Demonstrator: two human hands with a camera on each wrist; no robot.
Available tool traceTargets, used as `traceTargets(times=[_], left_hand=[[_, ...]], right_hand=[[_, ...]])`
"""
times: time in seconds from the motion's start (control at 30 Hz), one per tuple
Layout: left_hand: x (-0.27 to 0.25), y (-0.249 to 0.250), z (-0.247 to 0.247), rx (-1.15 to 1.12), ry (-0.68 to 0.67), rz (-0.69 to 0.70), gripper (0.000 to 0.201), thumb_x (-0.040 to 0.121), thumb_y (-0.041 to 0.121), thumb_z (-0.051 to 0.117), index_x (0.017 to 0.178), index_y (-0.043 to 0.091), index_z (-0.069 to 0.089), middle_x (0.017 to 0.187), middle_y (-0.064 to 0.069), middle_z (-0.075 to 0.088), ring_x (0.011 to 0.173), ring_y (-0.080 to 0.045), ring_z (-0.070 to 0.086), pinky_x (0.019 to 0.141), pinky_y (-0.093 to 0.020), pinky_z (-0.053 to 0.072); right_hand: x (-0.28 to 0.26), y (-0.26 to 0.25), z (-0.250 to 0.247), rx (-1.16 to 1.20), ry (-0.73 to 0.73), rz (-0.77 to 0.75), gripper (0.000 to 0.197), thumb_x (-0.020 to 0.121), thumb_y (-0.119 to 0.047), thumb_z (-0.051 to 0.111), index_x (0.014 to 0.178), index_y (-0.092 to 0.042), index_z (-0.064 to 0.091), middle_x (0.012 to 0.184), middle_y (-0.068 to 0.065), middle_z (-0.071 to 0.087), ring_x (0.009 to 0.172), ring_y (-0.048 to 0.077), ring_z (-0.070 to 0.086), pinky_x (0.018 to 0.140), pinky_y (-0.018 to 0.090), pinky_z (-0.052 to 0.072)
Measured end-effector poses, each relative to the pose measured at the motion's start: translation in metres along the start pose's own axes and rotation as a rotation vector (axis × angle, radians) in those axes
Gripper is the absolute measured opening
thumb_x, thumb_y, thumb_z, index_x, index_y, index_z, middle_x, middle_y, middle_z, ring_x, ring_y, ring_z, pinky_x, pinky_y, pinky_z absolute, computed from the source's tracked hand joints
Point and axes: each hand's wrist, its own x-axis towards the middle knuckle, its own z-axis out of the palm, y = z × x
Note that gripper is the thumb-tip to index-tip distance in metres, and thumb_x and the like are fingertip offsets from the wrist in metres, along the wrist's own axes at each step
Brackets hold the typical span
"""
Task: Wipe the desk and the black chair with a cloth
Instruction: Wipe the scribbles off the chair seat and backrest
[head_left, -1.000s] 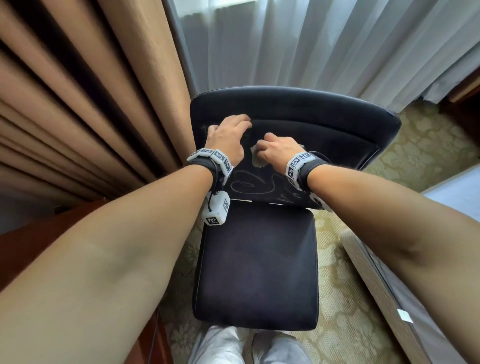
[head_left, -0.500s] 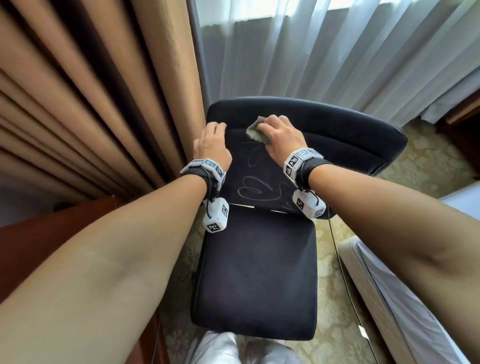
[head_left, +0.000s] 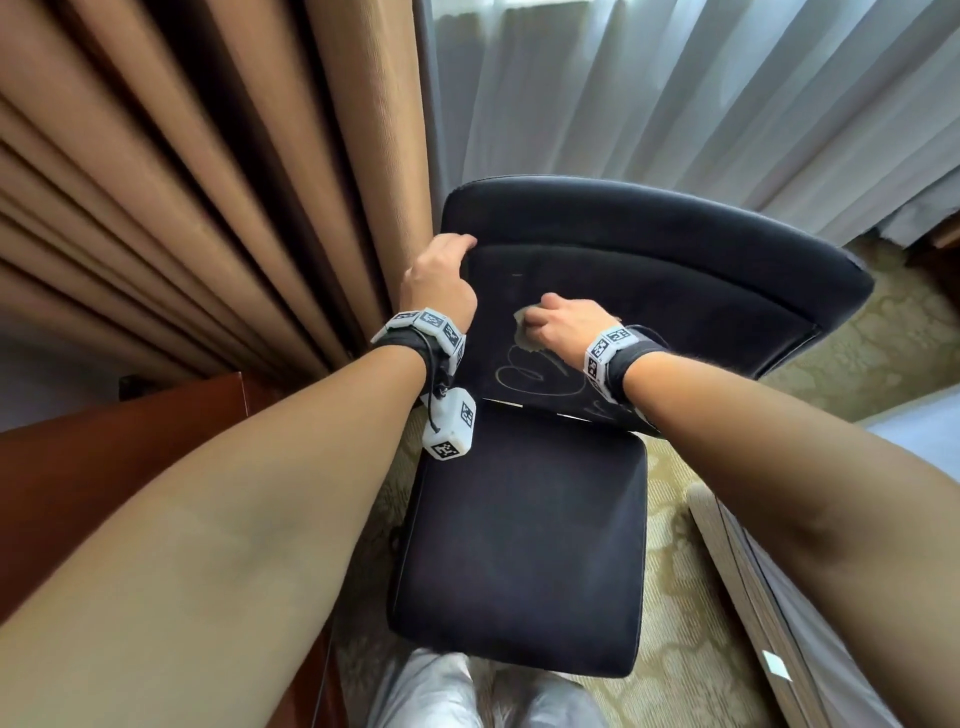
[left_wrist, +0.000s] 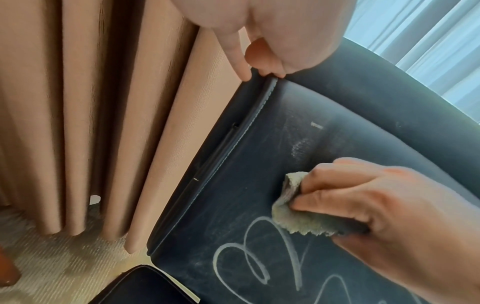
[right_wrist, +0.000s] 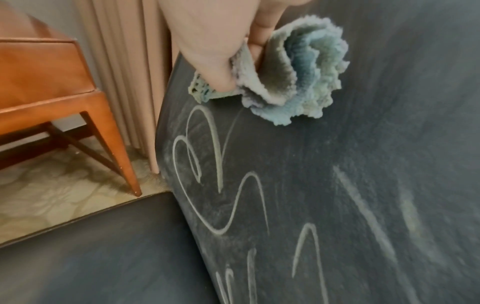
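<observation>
Far left: reddish wood desk (head_left: 119, 457), slanted legs, smooth top, right beside tan pleated curtain (head_left: 208, 182). Left hand (head_left: 439, 283) grips upper left edge of black chair (head_left: 519, 545) backrest, fingers curled over the stitched seam, curtain just behind w/ little room that side. Backrest is dark smooth leather-like stuff, dusty smears up top, white looping scribbles (right_wrist: 205, 170) lower down near the seat. Right hand (head_left: 563, 322) clenched round a wadded cloth (right_wrist: 293, 78), fuzzy pale blue-green, frayed edge, pressed on backrest just above the scribbles. Seat pad flat, squarish, bare. Right: sheer white curtain (head_left: 701, 93) behind chair, patterned carpet (head_left: 680, 597), bed edge (head_left: 753, 597) near seat's right side.
</observation>
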Motion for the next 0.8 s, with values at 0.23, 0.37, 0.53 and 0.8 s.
traceTargets(times=[0.23, 0.37, 0.53, 0.8], left_hand=[[-0.001, -0.005, 0.001, 0.083, -0.037, 0.076, 0.067, 0.073, -0.014, 0.042, 0.129, 0.019, 0.062, 0.130, 0.005, 0.057, 0.109, -0.024, 0.060, 0.093, -0.033, 0.049], [0.003, -0.003, 0.003, 0.114, -0.048, 0.072, 0.064, 0.076, -0.011, 0.044, 0.129, 0.019, 0.062, 0.128, 0.004, 0.056, 0.111, -0.023, 0.057, 0.091, -0.034, 0.050], [0.004, -0.003, 0.005, 0.132, -0.040, 0.082, 0.055, 0.080, -0.007, 0.048, 0.126, 0.018, 0.063, 0.125, 0.002, 0.057, 0.111, -0.022, 0.056, 0.088, -0.032, 0.048], [-0.005, -0.002, 0.013, 0.158, -0.046, 0.086, 0.069, 0.072, -0.012, 0.047, 0.133, 0.018, 0.058, 0.131, 0.002, 0.051, 0.116, -0.019, 0.052, 0.091, -0.035, 0.050]], right_hand=[[0.011, 0.005, -0.022, -0.163, 0.033, -0.080, 0.008, 0.083, -0.014, 0.066, 0.088, -0.015, 0.073, 0.096, -0.003, 0.060, 0.089, 0.024, 0.054, 0.048, 0.024, 0.031], [0.021, 0.005, -0.041, -0.170, 0.255, -0.087, 0.022, 0.083, -0.014, 0.051, 0.090, -0.016, 0.072, 0.097, -0.002, 0.062, 0.085, 0.024, 0.057, 0.049, 0.025, 0.038], [0.034, -0.002, -0.060, -0.104, 0.439, 0.041, 0.026, 0.083, -0.012, 0.048, 0.097, -0.015, 0.070, 0.104, -0.001, 0.063, 0.085, 0.023, 0.057, 0.055, 0.025, 0.047], [0.014, -0.010, -0.018, -0.136, 0.033, -0.140, 0.012, 0.061, -0.023, 0.083, 0.062, -0.024, 0.072, 0.083, -0.011, 0.064, 0.075, 0.016, 0.058, 0.050, 0.022, 0.041]])
